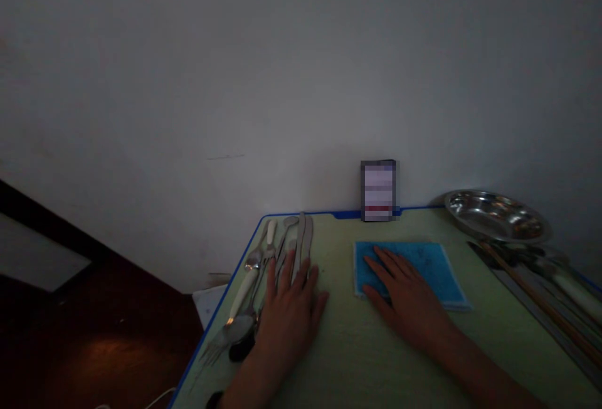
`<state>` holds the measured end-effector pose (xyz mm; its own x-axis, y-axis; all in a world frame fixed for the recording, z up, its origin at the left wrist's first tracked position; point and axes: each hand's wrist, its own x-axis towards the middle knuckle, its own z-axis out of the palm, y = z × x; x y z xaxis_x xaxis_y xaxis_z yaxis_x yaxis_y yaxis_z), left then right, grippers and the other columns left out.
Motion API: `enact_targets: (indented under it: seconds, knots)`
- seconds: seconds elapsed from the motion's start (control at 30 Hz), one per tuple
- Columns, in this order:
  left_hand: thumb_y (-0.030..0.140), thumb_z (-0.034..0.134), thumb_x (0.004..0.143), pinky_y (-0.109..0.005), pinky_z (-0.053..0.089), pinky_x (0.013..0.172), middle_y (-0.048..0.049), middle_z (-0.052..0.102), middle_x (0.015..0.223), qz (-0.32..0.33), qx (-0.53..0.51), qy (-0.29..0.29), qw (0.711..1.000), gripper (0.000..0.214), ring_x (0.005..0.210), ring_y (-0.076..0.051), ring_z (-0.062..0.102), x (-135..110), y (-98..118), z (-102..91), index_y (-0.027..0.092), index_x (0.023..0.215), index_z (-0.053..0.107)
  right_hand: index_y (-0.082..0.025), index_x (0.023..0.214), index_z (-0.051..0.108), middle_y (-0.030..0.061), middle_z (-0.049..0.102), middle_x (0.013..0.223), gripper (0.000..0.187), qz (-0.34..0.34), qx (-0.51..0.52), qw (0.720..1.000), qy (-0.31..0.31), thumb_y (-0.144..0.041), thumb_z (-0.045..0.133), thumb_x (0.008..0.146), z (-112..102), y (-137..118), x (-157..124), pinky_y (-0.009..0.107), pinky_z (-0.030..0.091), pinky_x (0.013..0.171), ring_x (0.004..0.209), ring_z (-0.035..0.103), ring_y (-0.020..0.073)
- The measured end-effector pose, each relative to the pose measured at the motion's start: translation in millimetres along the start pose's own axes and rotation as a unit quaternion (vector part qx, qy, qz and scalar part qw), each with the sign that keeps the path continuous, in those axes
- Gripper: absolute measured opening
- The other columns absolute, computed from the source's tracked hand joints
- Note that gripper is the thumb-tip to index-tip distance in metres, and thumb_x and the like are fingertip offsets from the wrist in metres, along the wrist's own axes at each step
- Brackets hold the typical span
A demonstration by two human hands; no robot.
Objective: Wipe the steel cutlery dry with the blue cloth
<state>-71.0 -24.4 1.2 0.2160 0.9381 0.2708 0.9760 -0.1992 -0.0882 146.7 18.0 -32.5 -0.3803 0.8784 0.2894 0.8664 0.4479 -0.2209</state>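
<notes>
My left hand (290, 308) lies flat and open on a row of metal cutlery (277, 252) laid along the left side of a pale green table (357, 346). Spoons, knives and a fork show beyond and beside its fingers. My right hand (404, 293) rests flat, fingers spread, on a blue cloth (433, 265) in the middle of the table. Neither hand grips anything.
A steel plate (496, 214) sits at the back right, with chopsticks and more utensils (545, 296) along the right edge. A small dark box (379, 189) leans on the white wall. The table's blue-trimmed left edge (221, 308) drops to a dark floor.
</notes>
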Motion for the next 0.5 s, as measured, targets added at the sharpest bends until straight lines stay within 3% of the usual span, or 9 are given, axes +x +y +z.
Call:
enact_targets:
  seconds: [0.2, 0.33, 0.5]
  knots:
    - [0.033, 0.039, 0.089, -0.052, 0.022, 0.108, -0.0020, 0.049, 0.133, 0.026, -0.049, -0.038, 0.998, 0.040, 0.132, -0.027, 0.024, 3, 6, -5.4, 0.019, 0.126, 0.047, -0.021, 0.129, 0.043, 0.0095, 0.037, 0.139, 0.054, -0.003, 0.001, 1.000, -0.004, -0.049, 0.033, 0.085, -1, 1, 0, 0.047, 0.029, 0.104, 0.127, 0.034, 0.0265]
    - [0.032, 0.038, 0.089, -0.040, 0.036, 0.103, -0.0097, 0.048, 0.132, 0.044, -0.074, -0.062, 0.994, 0.044, 0.129, -0.024, 0.031, 1, 8, -3.8, 0.012, 0.127, 0.044, -0.020, 0.129, 0.043, 0.0099, 0.037, 0.139, 0.055, -0.002, 0.001, 1.000, -0.004, -0.050, 0.033, 0.085, -2, 0, 0, 0.046, 0.028, 0.104, 0.127, 0.034, 0.0265]
    - [0.039, 0.040, 0.088, -0.051, 0.029, 0.103, -0.0156, 0.029, 0.143, 0.039, -0.025, -0.015, 0.999, 0.053, 0.133, -0.031, 0.019, -3, 9, 5.0, 0.015, 0.134, 0.034, -0.021, 0.129, 0.044, 0.0095, 0.038, 0.139, 0.053, -0.003, 0.009, 1.000, 0.004, -0.049, 0.035, 0.085, -1, 1, 0, 0.048, 0.030, 0.103, 0.126, 0.035, 0.0269]
